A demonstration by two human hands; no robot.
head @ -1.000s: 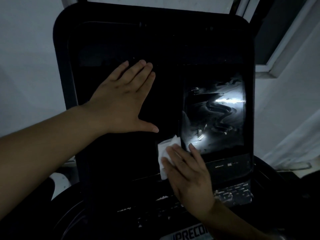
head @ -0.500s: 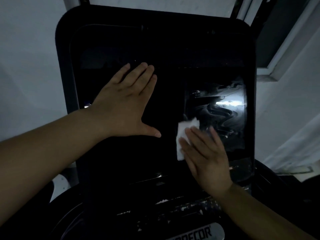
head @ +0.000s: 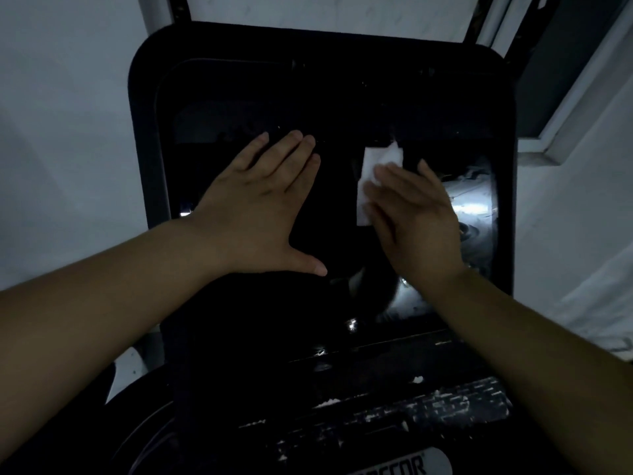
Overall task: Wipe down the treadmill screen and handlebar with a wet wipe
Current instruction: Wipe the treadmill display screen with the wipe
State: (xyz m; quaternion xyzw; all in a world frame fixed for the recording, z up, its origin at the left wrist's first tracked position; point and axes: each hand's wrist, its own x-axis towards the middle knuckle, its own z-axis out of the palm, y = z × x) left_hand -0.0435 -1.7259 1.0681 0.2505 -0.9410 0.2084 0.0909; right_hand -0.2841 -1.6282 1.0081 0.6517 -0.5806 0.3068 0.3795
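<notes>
Right hand (head: 416, 214) lies flat, fingers straight, pressing the wet wipe (head: 375, 176) against the treadmill screen (head: 335, 207); no pinch, just palm and fingers holding the wipe to the glass, its white top and left edge poking out past the fingertips; left hand (head: 260, 204) is released and spread, fingers straight, thumb out, resting flat on the left half of the screen, gripping nothing, I'd say bracing the panel; wipe sits upper centre of the screen, just right of the left hand's fingertips; glare and smeary streaks (head: 476, 214) show on the right part of the glass; I judge the screen-wiping step is in hand, not finished; next move calls for sweeping the wipe on over the streaked right side, and the left hand must lift so its patch gets wiped; below the screen, a worn button panel (head: 428, 402) with flaked white marks; handlebar I can't make out in the dark, so that step looks untouched.
</notes>
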